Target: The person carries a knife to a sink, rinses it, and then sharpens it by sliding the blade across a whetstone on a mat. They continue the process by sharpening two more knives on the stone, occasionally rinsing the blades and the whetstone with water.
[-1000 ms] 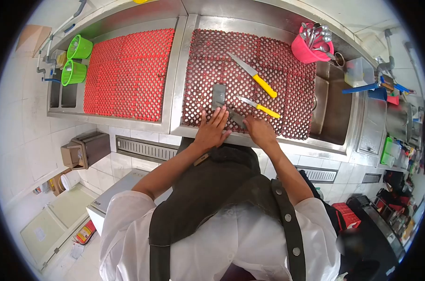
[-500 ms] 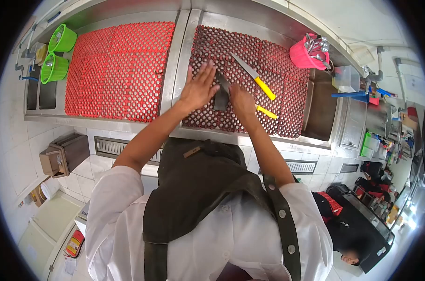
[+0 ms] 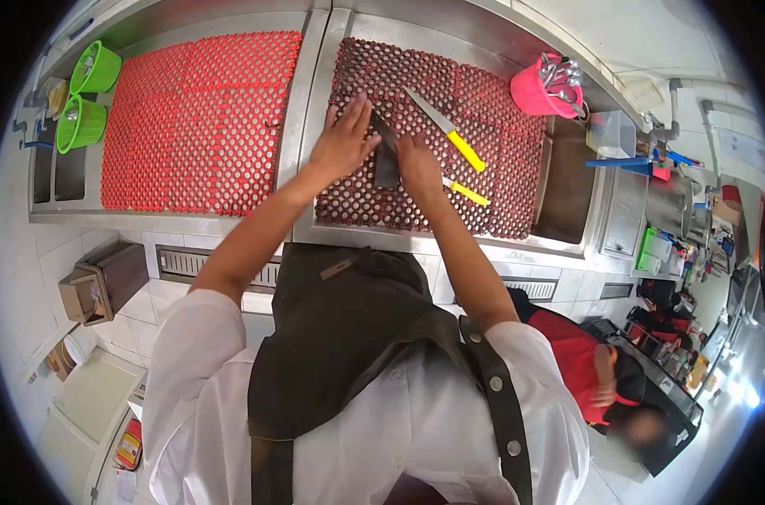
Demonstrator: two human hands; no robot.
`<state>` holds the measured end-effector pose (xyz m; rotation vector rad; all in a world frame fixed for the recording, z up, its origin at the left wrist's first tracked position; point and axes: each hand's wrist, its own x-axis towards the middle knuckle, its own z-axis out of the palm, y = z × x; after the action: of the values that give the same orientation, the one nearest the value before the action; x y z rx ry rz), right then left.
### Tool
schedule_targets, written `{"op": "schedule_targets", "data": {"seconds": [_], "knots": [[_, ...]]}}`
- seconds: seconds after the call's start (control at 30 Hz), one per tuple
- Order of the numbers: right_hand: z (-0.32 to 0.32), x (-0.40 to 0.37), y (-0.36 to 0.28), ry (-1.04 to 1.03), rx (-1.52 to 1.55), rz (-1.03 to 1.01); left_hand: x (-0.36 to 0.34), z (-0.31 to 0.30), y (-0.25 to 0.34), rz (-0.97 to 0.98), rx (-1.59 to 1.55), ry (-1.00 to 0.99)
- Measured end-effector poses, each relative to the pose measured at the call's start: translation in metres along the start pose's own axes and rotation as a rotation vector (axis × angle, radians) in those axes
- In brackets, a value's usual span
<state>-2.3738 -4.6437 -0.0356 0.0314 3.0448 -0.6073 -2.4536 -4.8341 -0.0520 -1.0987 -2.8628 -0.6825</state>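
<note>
On the dark-stained red mat [image 3: 492, 93] lies a dark rectangular block [image 3: 386, 168]. A narrow dark blade [image 3: 383, 130] crosses its upper end, beside the curled fingers of my right hand [image 3: 418, 168]; the handle is hidden. My left hand [image 3: 342, 147] is left of the block, fingers stretched out, thumb close to the blade. Right of my hands, a larger knife with a yellow handle [image 3: 466, 151] points up-left. Below it lies a smaller yellow-handled knife [image 3: 469, 194], its tip near my right wrist.
A pink basket [image 3: 535, 91] of cutlery stands at the mat's upper right, beside a metal basin [image 3: 563, 185]. Another red mat [image 3: 197, 126] and two green baskets [image 3: 81, 124] are to the left. A person in red and black [image 3: 567, 353] is at lower right.
The view has shifted slightly, moving the counter left and up in the picture. The other person now shows much more, with a red top and a hand visible. My hands remain around the block.
</note>
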Motion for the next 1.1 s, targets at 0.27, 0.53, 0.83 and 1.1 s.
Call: {"op": "schedule_targets", "data": {"seconds": [0.27, 0.53, 0.83, 1.1], "knots": [[-0.013, -0.095, 0.023, -0.109, 0.081, -0.029, -0.061, -0.009, 0.054, 0.086, -0.036, -0.177], [0.008, -0.073, 0.026, -0.05, 0.05, 0.03, -0.045, 0.015, 0.046, 0.068, -0.116, -0.106], [0.036, -0.018, 0.038, -0.119, 0.029, -0.051, -0.001, -0.023, 0.024, 0.108, 0.086, -0.159], [0.008, -0.114, 0.02, -0.198, 0.168, 0.167, -0.074, 0.02, 0.073, 0.03, -0.138, -0.257]]}}
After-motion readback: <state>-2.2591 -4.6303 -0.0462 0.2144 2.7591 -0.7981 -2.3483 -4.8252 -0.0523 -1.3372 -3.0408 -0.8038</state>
